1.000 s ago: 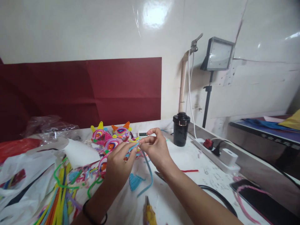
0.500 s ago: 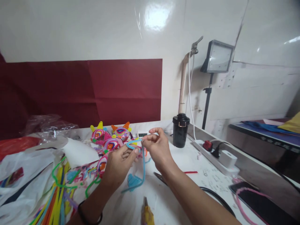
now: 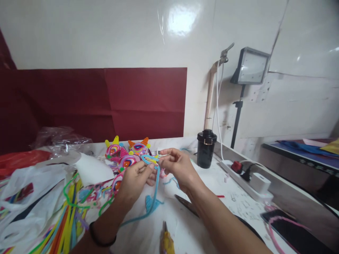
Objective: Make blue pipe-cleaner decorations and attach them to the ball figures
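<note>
Between my two hands a light blue pipe cleaner (image 3: 157,183) is bent into a loop at its top, and its long tail hangs down and curves left over the table. My left hand (image 3: 139,178) pinches the loop from the left, thumb on top. From the right, my right hand (image 3: 178,167) holds the same pipe cleaner with thumb and forefinger close together. Just below them lies a flat blue triangular piece (image 3: 151,203), partly crossed by the tail. Behind my left hand sit several colourful pipe-cleaner figures (image 3: 128,161) with big eyes and horns.
Loose pipe cleaners (image 3: 62,225) lie at left beside white plastic bags (image 3: 29,201). A yellow-handled pointed tool (image 3: 168,241) is in front; dark metal tool tips (image 3: 185,204) show under my right forearm. A black cup (image 3: 205,150), power strip (image 3: 246,181) and phone (image 3: 293,229) stand or lie right.
My right hand has moved slightly down, close to my left. The loop looks narrower, and the tail has swung further left. The view has shifted slightly left.
</note>
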Motion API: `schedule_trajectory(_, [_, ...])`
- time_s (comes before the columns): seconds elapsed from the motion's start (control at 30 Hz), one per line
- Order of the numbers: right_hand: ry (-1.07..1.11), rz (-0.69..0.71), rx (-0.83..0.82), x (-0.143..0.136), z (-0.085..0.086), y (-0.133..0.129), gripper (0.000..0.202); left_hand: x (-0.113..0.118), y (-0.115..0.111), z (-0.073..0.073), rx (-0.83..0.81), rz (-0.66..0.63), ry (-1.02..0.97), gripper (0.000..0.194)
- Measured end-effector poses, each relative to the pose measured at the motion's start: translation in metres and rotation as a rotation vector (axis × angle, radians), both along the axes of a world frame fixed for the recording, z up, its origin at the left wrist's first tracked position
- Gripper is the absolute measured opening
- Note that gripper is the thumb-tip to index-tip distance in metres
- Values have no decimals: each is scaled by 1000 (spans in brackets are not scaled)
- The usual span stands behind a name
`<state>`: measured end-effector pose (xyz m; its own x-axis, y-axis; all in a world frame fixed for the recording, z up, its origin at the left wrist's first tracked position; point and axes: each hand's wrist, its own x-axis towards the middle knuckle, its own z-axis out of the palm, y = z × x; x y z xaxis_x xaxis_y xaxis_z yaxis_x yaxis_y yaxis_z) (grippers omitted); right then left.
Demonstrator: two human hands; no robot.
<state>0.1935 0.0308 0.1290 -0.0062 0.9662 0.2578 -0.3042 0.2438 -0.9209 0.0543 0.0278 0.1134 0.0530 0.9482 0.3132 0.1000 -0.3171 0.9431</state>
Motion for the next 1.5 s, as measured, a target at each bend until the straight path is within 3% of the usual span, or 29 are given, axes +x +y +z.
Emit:
schedule_trajectory(0.27, [58,-37,-31,-1,2,-1,29,-1,-1,0,-120,-235,-272,17])
schedule_trajectory(0.43, [136,-34,-38,-4,2,-2,30,-4,0,1,-141,-290,-435,15])
schedule_trajectory(0.77, [236,-16,-42,-3,4,-1,31,-12,6,-2,-97,-380,-365,13])
schedule_trajectory(0.9, [243,-24,-35,-3,3,0,31,-11,4,-1,-119,-458,-386,21])
schedule_trajectory(1.1, [266,-11,-46,-4,4,-2,31,-9,-1,4,-166,-410,-420,17])
schedule_trajectory(1.5, [115,282,-115,-3,7,-9,26,-9,6,-5,-95,-377,-418,14])
